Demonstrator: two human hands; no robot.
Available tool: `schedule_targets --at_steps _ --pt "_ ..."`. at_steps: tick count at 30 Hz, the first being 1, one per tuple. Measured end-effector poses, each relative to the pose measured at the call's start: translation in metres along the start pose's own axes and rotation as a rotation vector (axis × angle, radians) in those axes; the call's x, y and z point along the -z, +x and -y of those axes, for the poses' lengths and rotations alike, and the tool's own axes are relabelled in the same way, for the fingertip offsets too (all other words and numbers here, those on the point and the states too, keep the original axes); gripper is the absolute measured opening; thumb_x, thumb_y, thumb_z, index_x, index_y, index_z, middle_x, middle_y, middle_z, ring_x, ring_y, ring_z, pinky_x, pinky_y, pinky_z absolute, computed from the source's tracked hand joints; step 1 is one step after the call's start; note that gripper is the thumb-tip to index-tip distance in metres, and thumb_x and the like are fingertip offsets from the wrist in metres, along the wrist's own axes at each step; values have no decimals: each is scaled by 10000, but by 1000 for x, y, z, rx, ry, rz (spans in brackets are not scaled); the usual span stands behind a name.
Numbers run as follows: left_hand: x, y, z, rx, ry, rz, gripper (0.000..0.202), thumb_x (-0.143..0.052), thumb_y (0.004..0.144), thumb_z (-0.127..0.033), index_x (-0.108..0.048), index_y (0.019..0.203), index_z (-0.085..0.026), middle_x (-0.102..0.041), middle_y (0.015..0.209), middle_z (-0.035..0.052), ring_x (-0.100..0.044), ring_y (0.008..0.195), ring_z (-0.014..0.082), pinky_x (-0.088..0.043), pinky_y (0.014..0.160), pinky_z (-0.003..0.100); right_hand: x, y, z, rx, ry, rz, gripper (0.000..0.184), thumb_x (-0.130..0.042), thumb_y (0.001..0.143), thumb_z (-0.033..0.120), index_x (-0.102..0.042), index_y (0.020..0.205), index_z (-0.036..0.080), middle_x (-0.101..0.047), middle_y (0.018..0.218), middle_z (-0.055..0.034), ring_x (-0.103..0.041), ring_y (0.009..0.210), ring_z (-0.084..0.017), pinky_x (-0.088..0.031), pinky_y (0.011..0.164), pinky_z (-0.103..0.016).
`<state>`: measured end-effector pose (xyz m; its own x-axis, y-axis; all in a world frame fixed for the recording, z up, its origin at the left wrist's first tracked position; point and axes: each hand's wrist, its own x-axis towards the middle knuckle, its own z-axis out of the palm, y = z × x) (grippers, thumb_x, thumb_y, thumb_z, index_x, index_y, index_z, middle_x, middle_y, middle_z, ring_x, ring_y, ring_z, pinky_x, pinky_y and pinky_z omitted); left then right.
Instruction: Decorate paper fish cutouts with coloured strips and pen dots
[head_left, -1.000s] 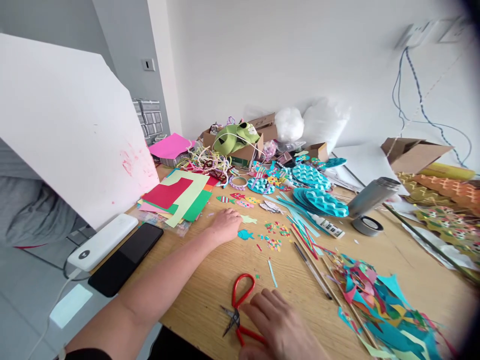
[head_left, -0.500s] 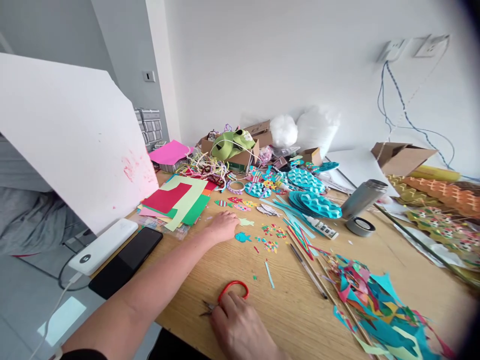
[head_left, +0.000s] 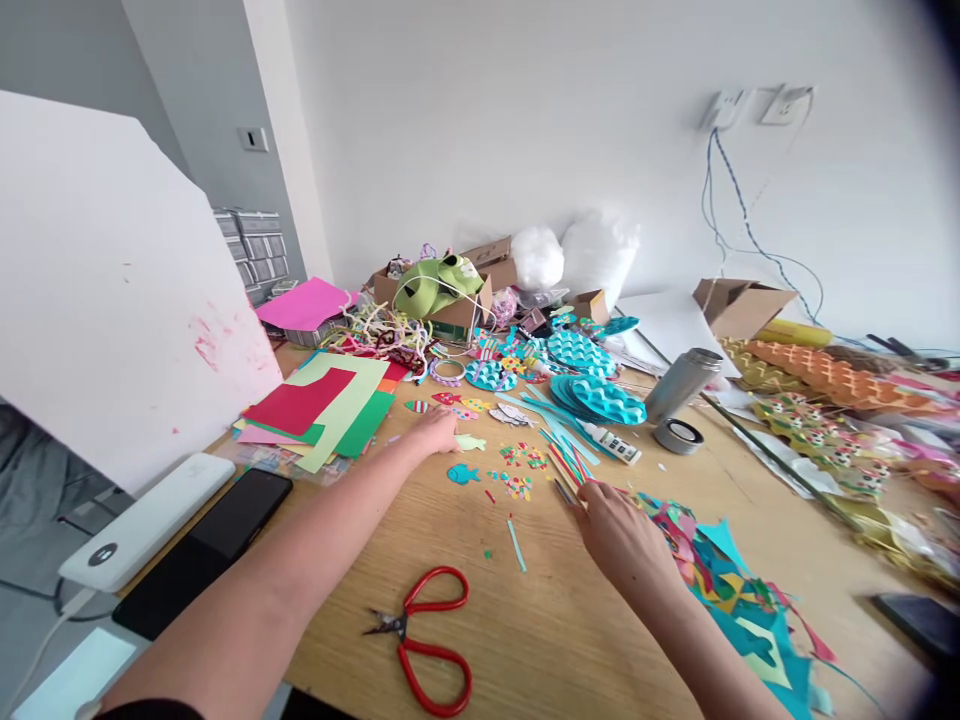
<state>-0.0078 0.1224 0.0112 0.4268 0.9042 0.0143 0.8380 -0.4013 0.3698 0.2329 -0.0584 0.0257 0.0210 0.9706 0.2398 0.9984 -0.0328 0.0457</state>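
Leaving scissors point(head_left: 402, 626) idle to its left, the right hand point(head_left: 611, 527) is now covering the pen point(head_left: 564, 493); left hand point(head_left: 437, 430) is touching the pale fish point(head_left: 472, 442), grips unclear.

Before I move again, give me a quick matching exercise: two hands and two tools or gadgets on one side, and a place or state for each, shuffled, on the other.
Column one
1. Left hand
2. Scissors
3. Right hand
4. Phone

Column two
A. Fingers at the pen
B. Black, lying beside the white device
C. Fingers at the pale green paper fish
D. Red-handled, lying apart from both hands

Right pairs: 1-C, 2-D, 3-A, 4-B
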Motion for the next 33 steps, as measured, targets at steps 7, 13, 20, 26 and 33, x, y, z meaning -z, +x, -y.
schedule_targets --at_steps 7,13,20,26,33 --pt "8 -6 -4 69 -224 17 159 -710 611 -107 -585 684 -172 -616 701 -4 -589 731 172 -461 665 257 -39 -4 -12 80 -99 -34 149 -511 803 63 -587 743 175 -678 757 -126 -662 737 -250 -409 605 -303" --pt "24 -36 -24 41 -509 147 99 -606 743 -110 -557 823 -140 -644 786 10 -613 661 128 -482 600 245 -14 5 -17 -104 309 -94 156 -489 829 239 -588 720 185 -636 648 -54 -611 615 -199 -390 543 -285" --pt "-1 -83 -79 -1 -785 693 281 -612 742 -83 -540 1006 -149 -609 679 -25 -590 522 105 -477 547 235 16 11 -22 -330 1395 -254 408 -624 798 416 -616 1124 170 -606 663 0 -547 547 -125 -418 489 -235" --pt "-21 -110 -109 -264 -76 313 209 -599 768 -171 -610 977 -170 -688 910 93 -658 866 260 -498 704 340 11 2 -18 -413 1843 -170 255 -748 689 358 -715 895 210 -635 670 -6 -576 597 -124 -475 539 -236" --pt "-22 -127 -115 -344 252 97 198 -557 849 -251 -605 979 -110 -632 962 138 -618 878 274 -507 664 347 3 1 -20 -360 1934 -270 354 -823 641 290 -685 963 239 -687 832 -20 -623 758 -141 -501 635 -246"
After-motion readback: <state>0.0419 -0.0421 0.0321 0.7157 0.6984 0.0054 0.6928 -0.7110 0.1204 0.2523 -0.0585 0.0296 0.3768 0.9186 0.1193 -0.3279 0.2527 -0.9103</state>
